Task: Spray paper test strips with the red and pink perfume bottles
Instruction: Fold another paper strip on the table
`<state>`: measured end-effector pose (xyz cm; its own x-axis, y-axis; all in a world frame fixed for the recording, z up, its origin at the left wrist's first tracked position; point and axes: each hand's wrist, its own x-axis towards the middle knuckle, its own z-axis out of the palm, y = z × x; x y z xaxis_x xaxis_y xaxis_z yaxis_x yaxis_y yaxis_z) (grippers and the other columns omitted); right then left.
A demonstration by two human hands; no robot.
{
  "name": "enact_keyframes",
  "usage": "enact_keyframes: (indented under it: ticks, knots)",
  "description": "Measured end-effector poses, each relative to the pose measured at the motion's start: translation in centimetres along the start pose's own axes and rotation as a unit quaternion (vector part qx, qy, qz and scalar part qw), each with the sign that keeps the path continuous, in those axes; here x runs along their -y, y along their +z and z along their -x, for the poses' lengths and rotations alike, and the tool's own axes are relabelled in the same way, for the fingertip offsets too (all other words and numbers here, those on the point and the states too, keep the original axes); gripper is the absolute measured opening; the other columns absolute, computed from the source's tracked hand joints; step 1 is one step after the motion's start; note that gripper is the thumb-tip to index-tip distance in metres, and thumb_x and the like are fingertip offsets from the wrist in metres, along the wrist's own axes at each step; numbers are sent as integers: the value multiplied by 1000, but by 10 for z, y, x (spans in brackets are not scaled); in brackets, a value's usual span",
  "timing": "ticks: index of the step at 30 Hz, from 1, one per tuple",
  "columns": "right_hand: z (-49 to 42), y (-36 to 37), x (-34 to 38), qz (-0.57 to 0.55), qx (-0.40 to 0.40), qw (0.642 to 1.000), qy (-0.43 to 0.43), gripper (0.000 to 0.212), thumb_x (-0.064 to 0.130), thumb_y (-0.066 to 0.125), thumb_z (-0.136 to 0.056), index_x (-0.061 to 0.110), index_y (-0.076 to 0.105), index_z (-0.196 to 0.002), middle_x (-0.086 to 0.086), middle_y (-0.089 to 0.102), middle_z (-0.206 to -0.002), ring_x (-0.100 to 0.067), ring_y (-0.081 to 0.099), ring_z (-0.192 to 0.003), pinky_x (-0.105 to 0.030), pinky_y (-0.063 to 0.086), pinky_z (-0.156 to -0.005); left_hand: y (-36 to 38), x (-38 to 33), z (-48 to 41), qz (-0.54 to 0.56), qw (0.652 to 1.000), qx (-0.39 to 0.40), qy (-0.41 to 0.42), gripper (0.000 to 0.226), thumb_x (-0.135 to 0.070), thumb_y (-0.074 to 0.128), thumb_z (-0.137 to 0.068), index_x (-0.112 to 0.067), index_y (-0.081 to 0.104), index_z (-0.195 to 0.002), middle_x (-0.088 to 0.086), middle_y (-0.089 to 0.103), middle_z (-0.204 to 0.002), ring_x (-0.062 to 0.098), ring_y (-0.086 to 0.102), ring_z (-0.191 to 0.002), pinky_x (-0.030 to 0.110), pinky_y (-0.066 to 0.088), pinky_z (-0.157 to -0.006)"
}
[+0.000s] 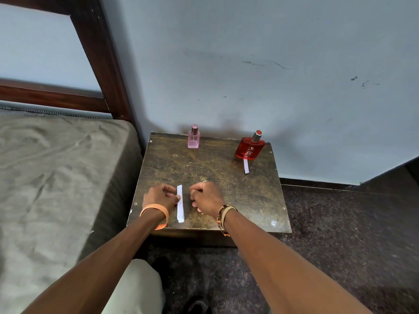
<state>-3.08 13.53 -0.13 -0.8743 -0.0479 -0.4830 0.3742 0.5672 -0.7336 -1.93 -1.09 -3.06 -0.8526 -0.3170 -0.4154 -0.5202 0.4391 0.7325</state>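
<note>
A small pink perfume bottle [193, 137] stands at the back of the dark wooden table [226, 177], near the wall. The red perfume bottle [250, 148] stands at the back right, with one white paper strip [246, 166] lying just in front of it. A stack of white paper strips [180, 203] lies near the table's front edge. My left hand [162, 197] presses its thumb on the stack's left edge, fingers curled. My right hand [206, 197] hovers just right of the stack with fingers curled, holding nothing I can see.
A bed with a grey sheet [56, 177] and a dark wooden frame [99, 64] adjoins the table on the left. A blue-grey wall [272, 64] rises right behind the table. Dark carpet [340, 223] spreads to the right and in front.
</note>
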Motion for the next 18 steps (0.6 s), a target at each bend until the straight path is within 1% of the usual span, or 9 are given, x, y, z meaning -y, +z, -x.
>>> enact_keyframes:
  ticks: [2, 6, 7, 10, 13, 15, 18]
  knots:
    - [2, -2, 1, 6, 4, 1000, -3, 23, 12, 51, -96, 11, 70, -110, -6, 72, -102, -25, 70, -92, -44, 59, -82, 0, -4, 2, -15, 1000, -2, -7, 17, -17, 81, -72, -22, 68, -83, -3, 70, -73, 16, 68, -79, 38, 57, -82]
    - [4, 1, 4, 16, 18, 1000, -7, 21, 9, 50, -95, 10, 71, -95, -11, 72, -100, -32, 69, -93, -50, 57, -81, 0, -6, 5, -33, 999, -5, -14, 17, -20, 81, -71, -24, 66, -78, -3, 70, -73, 18, 68, -80, 40, 57, -82]
    - [4, 3, 3, 14, 22, 1000, -4, 21, 9, 49, -96, 11, 70, -95, -11, 71, -101, -32, 69, -93, -49, 58, -81, 0, -6, 5, -35, 999, -5, -16, 18, -21, 82, -71, -25, 65, -77, -3, 70, -73, 19, 68, -81, 40, 57, -82]
    - [4, 7, 2, 5, 32, 999, 6, 23, 10, 47, -98, 10, 69, -107, -11, 71, -103, -28, 70, -92, -45, 59, -81, 0, -6, 7, -44, 999, 0, -16, 26, -30, 85, -67, -24, 62, -77, -5, 67, -72, 19, 67, -81, 39, 56, -82]
    - [4, 11, 3, -15, 43, 999, 29, 29, 7, 46, -97, 9, 62, -121, -12, 72, -103, -23, 72, -89, -39, 61, -80, -1, -7, 11, -88, 996, 5, 5, 36, -40, 85, -64, -23, 61, -85, -8, 63, -72, 17, 63, -81, 32, 50, -76]
    - [4, 15, 3, -32, 51, 997, 41, 33, 3, 45, -95, 7, 59, -125, -16, 72, -101, -25, 72, -89, -41, 61, -80, -1, -9, 12, -113, 993, 4, 16, 37, -41, 84, -65, -22, 62, -88, -7, 64, -75, 17, 62, -82, 30, 47, -72]
    - [4, 17, 4, -63, 58, 995, 56, 37, 0, 46, -92, 6, 56, -128, -17, 71, -102, -26, 72, -90, -40, 61, -79, -2, -9, 11, -120, 993, 6, 23, 34, -37, 84, -65, -21, 64, -87, -4, 69, -78, 18, 65, -83, 31, 51, -74]
